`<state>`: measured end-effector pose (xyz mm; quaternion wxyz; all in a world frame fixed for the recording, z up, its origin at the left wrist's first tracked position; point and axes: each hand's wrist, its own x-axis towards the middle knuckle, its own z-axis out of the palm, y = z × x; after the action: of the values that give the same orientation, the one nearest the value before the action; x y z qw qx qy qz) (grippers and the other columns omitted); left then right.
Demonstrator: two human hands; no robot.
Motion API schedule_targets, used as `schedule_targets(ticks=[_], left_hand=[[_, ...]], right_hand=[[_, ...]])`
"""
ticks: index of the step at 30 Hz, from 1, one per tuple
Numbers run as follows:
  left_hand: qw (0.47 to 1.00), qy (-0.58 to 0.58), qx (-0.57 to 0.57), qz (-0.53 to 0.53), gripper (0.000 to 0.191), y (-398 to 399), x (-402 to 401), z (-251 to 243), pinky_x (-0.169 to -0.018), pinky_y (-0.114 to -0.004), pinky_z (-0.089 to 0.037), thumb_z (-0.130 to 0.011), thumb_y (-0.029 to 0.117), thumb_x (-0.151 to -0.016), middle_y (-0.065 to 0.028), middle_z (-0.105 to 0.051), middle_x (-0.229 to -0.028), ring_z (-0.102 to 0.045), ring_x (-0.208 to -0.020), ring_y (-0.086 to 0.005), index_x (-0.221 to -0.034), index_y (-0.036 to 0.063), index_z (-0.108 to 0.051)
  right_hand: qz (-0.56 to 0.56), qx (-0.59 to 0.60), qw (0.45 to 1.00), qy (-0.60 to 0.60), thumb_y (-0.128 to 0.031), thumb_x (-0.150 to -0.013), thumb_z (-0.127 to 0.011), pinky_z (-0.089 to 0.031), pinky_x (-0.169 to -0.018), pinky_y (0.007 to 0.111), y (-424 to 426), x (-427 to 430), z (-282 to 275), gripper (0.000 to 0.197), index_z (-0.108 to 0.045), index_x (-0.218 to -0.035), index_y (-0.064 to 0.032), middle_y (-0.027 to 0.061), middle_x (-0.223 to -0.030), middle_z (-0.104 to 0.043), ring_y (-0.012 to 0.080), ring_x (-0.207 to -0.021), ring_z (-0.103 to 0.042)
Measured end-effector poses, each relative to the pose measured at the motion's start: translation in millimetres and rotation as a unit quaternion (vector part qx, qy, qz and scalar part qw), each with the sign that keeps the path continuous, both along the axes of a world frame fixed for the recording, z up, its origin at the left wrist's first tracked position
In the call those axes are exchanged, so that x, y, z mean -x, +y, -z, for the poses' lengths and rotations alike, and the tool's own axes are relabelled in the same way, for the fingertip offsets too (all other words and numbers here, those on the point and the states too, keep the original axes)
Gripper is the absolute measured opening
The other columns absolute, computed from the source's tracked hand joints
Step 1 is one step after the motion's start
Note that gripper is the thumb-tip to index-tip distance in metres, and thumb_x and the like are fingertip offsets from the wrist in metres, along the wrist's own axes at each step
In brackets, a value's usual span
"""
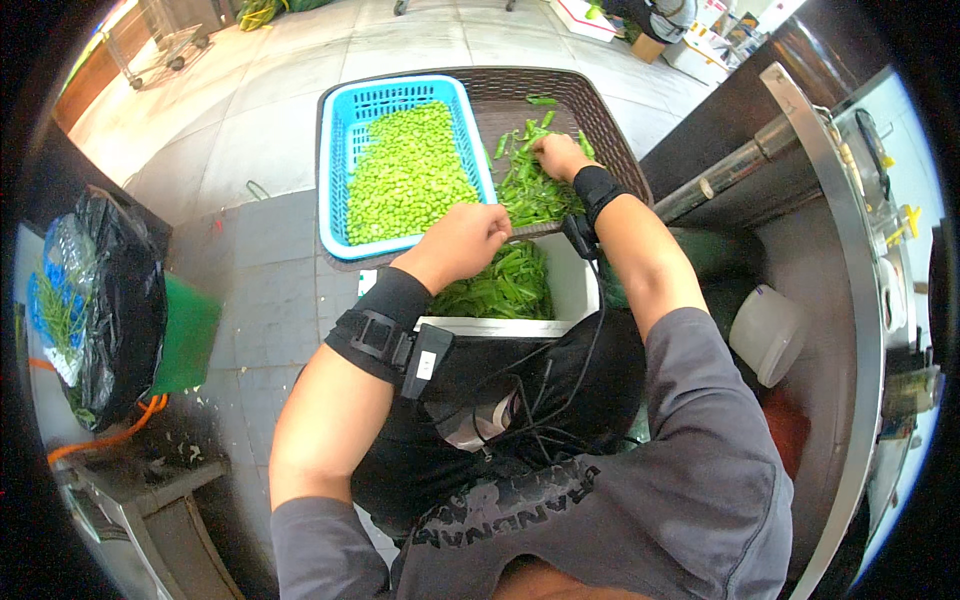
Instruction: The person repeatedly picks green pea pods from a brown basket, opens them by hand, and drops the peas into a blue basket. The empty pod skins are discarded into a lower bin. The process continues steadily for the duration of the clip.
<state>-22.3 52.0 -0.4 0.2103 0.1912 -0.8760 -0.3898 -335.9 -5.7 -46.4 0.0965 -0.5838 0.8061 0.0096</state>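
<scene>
A blue plastic basket (330, 172) full of shelled green beans (412, 176) stands in the left part of a brown woven tray (611, 124). Green pods (532, 187) lie loose in the tray's right part, and my right hand (562, 156) reaches into them, its fingertips bent down among the pods. My left hand (472, 232) is at the tray's near edge, by the basket's corner, with curled fingers; whether it holds anything is hidden. Below it, a white foam box (574, 277) between my legs contains more green pods (510, 281).
At the left stands a green bin (184, 330) with a black plastic bag (124, 300). A white bucket (765, 334) lies tilted under the metal counter (862, 300) at the right. A wheeled cart (176, 45) and a crouching person (667, 19) are farther off.
</scene>
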Motion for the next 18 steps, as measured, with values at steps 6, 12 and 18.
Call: schedule_targets(ticks=[6,12,18], left_hand=[[1.0,0.016,0.01,-0.005,0.01,-1,-1,0,-0.074,-0.041,-0.053,-0.062,0.01,-0.085,-0.0168,-0.069,-0.083,-0.068,-0.081,-0.034,-0.09,0.0025,-0.066],[1.0,0.026,-0.002,-0.018,0.011,-5,1,3,-0.073,-0.042,-0.052,-0.061,0.01,-0.084,-0.0174,-0.069,-0.082,-0.068,-0.079,-0.0347,-0.09,0.0025,-0.067],[0.985,0.125,-0.034,-0.115,0.015,-15,9,2,-0.075,-0.036,-0.053,-0.063,0.011,-0.087,-0.014,-0.069,-0.089,-0.068,-0.081,-0.0256,-0.1,0.0016,-0.066]], right_hand=[[-0.001,-0.013,0.997,0.082,-0.008,-0.086,-0.057,-0.052,-0.094,0.046,-20,4,15,0.029,-0.069,-0.112,-0.004,0.0218,-0.12,-0.064,0.036,-0.112,-0.063],[0.016,-0.029,0.996,0.085,-0.013,-0.085,-0.063,-0.053,-0.09,0.046,-15,-5,0,0.024,-0.07,-0.105,-0.0023,0.0215,-0.114,-0.067,0.0368,-0.106,-0.065],[0.03,0.281,0.948,-0.148,-0.016,-0.079,-0.078,-0.054,-0.075,0.033,13,-36,-35,0.024,-0.069,-0.096,-0.0012,0.013,-0.086,-0.072,0.019,-0.079,-0.069]])
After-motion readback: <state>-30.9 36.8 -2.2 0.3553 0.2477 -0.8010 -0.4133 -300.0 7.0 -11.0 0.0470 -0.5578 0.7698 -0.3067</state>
